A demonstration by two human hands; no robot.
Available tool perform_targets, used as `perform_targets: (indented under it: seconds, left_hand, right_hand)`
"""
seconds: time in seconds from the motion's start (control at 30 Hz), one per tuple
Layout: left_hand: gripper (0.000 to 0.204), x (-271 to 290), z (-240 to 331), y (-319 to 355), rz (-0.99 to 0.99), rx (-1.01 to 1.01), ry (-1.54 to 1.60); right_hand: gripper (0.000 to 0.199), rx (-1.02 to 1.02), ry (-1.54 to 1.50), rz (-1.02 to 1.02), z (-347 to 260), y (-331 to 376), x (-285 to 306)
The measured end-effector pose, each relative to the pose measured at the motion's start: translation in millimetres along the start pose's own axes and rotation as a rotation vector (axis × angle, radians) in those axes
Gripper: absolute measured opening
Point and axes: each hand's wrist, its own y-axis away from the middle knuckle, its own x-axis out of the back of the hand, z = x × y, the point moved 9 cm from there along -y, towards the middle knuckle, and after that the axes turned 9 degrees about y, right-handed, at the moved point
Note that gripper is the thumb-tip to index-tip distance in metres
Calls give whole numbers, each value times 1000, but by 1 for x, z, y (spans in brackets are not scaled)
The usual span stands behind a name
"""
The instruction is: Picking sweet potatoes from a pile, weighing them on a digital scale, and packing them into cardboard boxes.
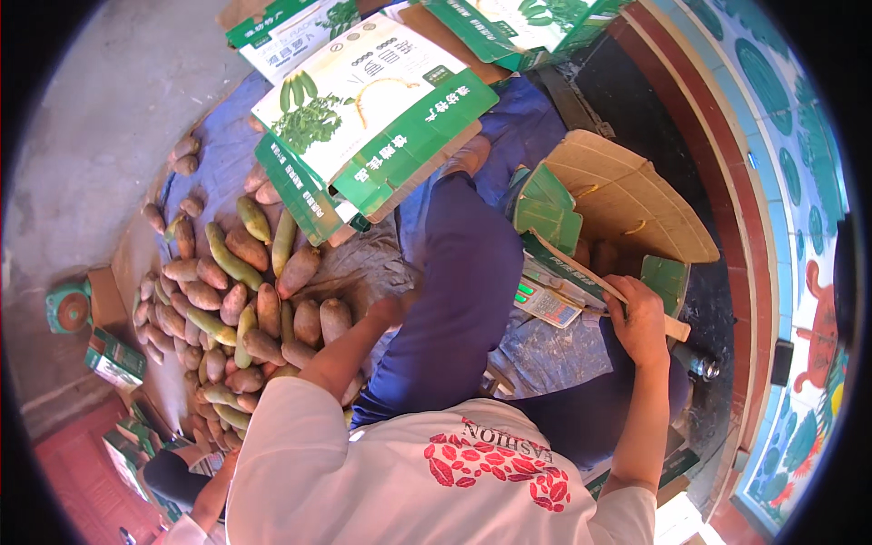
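At the right, my right hand (pixel 639 318) has its fingers bent over the near edge of an open cardboard box (pixel 636 195), gripping it. Several reddish-brown tubers lie inside the box, mostly in shadow. Under its near side, a scale (pixel 549 304) shows a lit green display. Beside my bent knee, my left hand (pixel 392 311) is low and blurred, its fingers not distinct. It is nearest the right side of a large heap of reddish-brown sweet potatoes (pixel 268 309), with long green radishes (pixel 232 256) mixed in.
Ahead stands a white-and-green printed carton (pixel 363 100), with more cartons (pixel 536 27) behind it. A blue tarp (pixel 213 145) lies beneath the heap. A green round device (pixel 68 309) is at far left. Another person's arm (pixel 213 495) shows at lower left. A painted wall (pixel 799 272) bounds the right.
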Motion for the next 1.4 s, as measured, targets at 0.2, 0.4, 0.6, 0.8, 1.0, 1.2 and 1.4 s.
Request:
perform_targets:
  seconds: [0.2,0.4,0.6,0.8,1.0,1.2,1.4]
  left_hand:
    - [34,3,-71,-33,-88,-455,-88]
    - [47,159,5,72,26,-82,506]
    - [49,284,87,173,469,-383,511]
    - [46,298,232,238,457,-801,452]
    - [49,231,364,270,559,-1161,-118]
    - [47,155,421,249,511,-1295,-429]
    - [29,127,427,213,491,-1243,-538]
  right_hand:
    - [15,82,-23,20,-10,-3,-8]
    - [13,116,56,11,-1,22,-13]
    - [14,145,63,20,-9,20,-18]
    - [15,119,82,12,-5,16,-20]
    - [16,123,101,16,-2,19,-18]
    - [15,108,97,-10,0,19,-23]
    - [12,156,109,57,-4,16,-20]
